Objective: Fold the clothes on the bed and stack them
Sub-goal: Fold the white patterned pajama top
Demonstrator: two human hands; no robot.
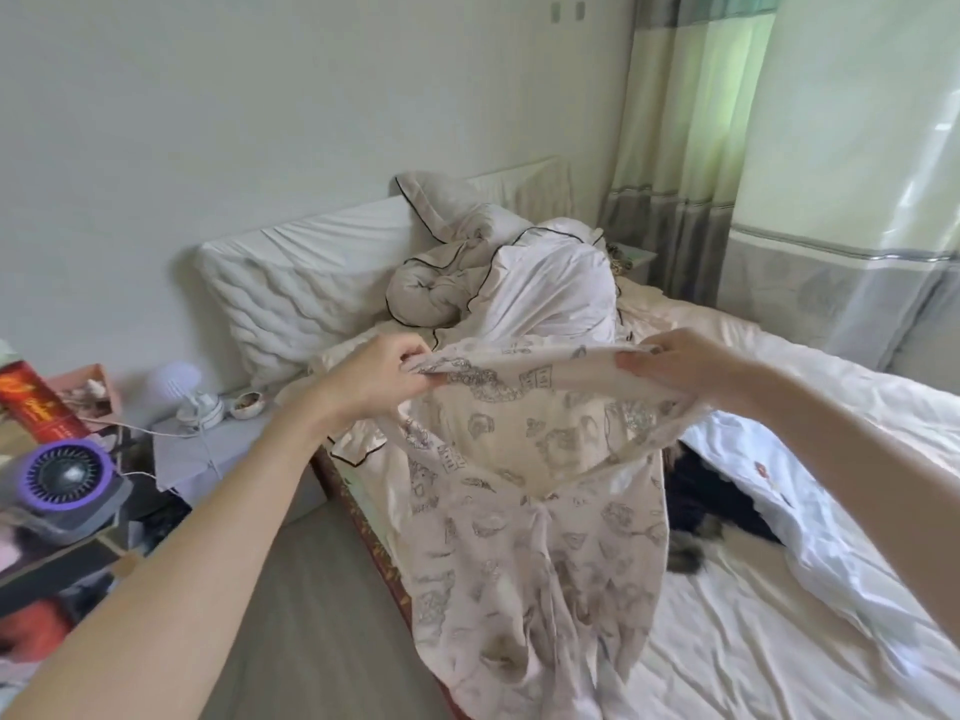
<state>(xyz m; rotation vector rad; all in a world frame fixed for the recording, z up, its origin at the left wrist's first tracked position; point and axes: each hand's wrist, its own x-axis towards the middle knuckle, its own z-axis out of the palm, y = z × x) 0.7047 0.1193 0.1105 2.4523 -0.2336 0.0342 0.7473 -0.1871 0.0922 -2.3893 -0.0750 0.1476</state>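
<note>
- Both bare arms reach forward from the lower corners of the view, over the near edge of the bed (727, 641).
- The left hand (376, 374) has its fingers curled, pinching one top corner of the printed trousers (530, 485) between thumb and fingers.
- The right hand (680, 366) is curled too, with its fingers closed on the other end of the same top edge.
- The top edge is stretched between the two hands, and it sags a little in the middle.
- The trousers are pale with a grey drawn pattern. They hang down from the grip, and their lower part falls toward the near edge of the bed, where it passes out of view.
- To the right of the hanging trousers a dark garment (711, 501) lies on the sheet, partly under a white garment (810, 511) spread across the bed.
- At the head of the bed lie a white pillow (291, 293) and a bunched quilt (498, 272) with dark piping.
- On the left, beside the bed, a small bowl (247, 403) holds some small bits that I cannot make out.
- A pink box (96, 389) near the wall holds small things too blurred to tell.
- A purple and grey hair dryer (67, 480) sits at the far left edge.
</note>
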